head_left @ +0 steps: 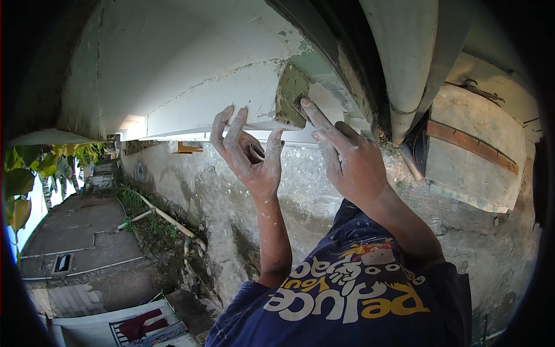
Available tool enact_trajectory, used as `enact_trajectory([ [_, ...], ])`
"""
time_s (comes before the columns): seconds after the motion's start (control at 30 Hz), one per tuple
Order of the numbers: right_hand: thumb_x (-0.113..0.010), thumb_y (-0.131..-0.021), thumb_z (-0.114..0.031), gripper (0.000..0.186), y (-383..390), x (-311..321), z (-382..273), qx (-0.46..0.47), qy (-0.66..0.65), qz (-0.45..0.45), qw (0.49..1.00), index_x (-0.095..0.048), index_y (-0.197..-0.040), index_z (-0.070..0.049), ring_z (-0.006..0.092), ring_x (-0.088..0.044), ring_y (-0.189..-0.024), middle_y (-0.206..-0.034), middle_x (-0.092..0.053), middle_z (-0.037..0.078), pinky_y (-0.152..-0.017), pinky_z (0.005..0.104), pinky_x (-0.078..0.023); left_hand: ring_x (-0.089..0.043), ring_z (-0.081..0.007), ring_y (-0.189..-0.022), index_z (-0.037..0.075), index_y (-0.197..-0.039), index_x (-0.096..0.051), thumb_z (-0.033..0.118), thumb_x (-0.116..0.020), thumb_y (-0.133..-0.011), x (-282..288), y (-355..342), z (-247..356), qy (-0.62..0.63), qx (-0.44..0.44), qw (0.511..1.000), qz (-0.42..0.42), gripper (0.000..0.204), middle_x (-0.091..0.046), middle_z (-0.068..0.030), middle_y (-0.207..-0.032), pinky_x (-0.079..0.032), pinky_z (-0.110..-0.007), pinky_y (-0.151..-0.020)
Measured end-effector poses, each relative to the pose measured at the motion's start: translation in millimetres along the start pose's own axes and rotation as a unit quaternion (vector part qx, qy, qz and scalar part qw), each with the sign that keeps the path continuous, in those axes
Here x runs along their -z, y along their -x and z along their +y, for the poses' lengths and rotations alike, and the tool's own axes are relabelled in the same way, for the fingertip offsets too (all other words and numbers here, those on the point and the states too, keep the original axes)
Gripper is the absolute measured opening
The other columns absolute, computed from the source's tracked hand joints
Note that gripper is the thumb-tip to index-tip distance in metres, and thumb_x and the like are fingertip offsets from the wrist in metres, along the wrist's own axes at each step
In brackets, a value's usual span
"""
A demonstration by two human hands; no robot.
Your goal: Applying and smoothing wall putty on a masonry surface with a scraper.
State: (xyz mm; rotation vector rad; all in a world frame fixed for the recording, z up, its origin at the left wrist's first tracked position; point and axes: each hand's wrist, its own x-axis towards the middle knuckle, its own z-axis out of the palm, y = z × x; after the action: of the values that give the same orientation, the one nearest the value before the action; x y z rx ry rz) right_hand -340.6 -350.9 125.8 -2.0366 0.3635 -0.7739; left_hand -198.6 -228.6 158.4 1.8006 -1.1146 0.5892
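Both my hands, dusted white, are raised to a white-painted beam (231, 95) overhead. The beam's end face (289, 95) is bare, rough and greenish-grey. My right hand (352, 159) presses a small dark flat piece (300, 103) against the edge of that face, index finger stretched along it. This piece looks like sandpaper, but I cannot be sure. Just left of the end, my left hand (251, 159) is under the beam's lower edge, fingers and thumb raised and apart. A curled grey sheet (256, 153) rests in its palm, partly hidden by the fingers.
A thick pale pipe (404, 52) runs down beside dark beams at the upper right. Below stands a stained wall (289, 179). A board with a brown strip (474, 147) is at the right. Thin pipes (173, 222), weeds and a roof (87, 237) lie lower left.
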Motion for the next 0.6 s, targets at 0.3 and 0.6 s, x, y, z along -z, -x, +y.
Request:
enact_trajectory([
  [0.3,-0.058,-0.097,-0.009,0.063,-4,-2,-5,0.005,-0.124,0.014,0.992,-0.039,-0.156,-0.023,0.0388,-0.071,-0.072,-0.09,-0.067,0.022,-0.068,0.0452,-0.061,-0.042,-0.0042,-0.066,0.005,-0.138,-0.056,0.009,-0.087,-0.079,-2,3,0,0.007,0.005,1.0,0.011,0.067,-0.044,-0.0152,-0.144,-0.036,-0.02,-0.053],
  [0.6,-0.052,-0.095,0.004,0.063,-11,11,-18,-0.057,-0.08,-0.026,0.995,-0.043,-0.154,-0.015,0.0385,-0.072,-0.093,-0.097,-0.07,0.026,-0.08,0.0453,-0.057,-0.044,-0.0038,-0.066,0.007,-0.137,-0.059,0.007,-0.089,-0.075,6,0,15,-0.029,0.01,0.999,-0.021,0.069,-0.048,-0.015,-0.146,-0.037,-0.019,-0.053],
])
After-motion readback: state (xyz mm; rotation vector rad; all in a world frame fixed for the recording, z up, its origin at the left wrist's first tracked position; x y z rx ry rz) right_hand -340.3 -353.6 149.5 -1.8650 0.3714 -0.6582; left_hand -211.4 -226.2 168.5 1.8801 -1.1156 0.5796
